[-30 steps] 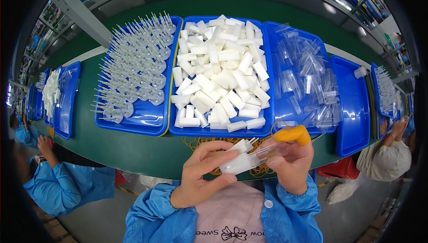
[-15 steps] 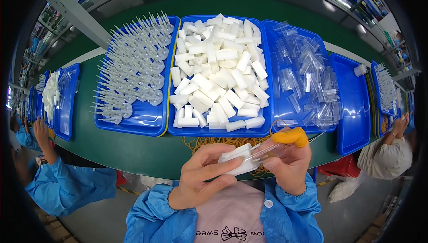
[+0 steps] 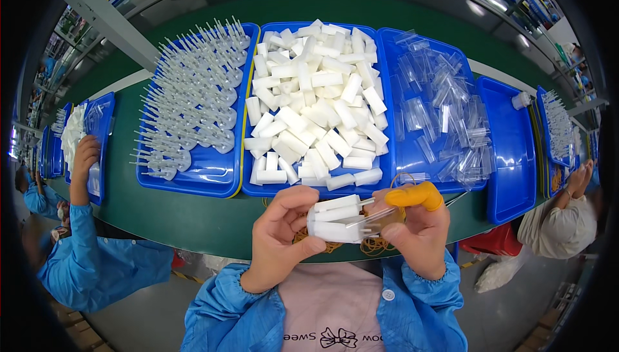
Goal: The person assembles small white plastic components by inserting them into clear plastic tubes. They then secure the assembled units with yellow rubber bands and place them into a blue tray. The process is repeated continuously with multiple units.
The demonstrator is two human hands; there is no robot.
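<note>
Green tabletop (image 3: 193, 223) lies beneath and beyond our grip, smooth and matte, with blue trays set side by side across it. Between our two hands, over the near edge, we have the part (image 3: 338, 209): two white blocks side by side, with clear film about them and thin rods jutting toward our right. Our left hand (image 3: 274, 232) is closed around the blocks' end, fingers above and thumb below; our right hand (image 3: 420, 232), a yellow cover (image 3: 416, 196) on one finger, steadies the clear end between that finger and the thumb.

We judge the step in hand to be fitting or lining up blocks, rods and film; the next move seems to call for a light, even hold, since thin film could bend. Whether the film wraps the blocks fully, we cannot tell.

Just beyond the grip is a heap of white blocks (image 3: 322, 110), dull and straight-edged, perhaps foam. Beyond it to the left stand pronged pieces (image 3: 193, 94), milky, with rounded bases and slim stems; to the right lie clear sleeves (image 3: 445, 110), glossy and thin. Thin yellow bands (image 3: 377, 246) tangle under our fingers.
</note>
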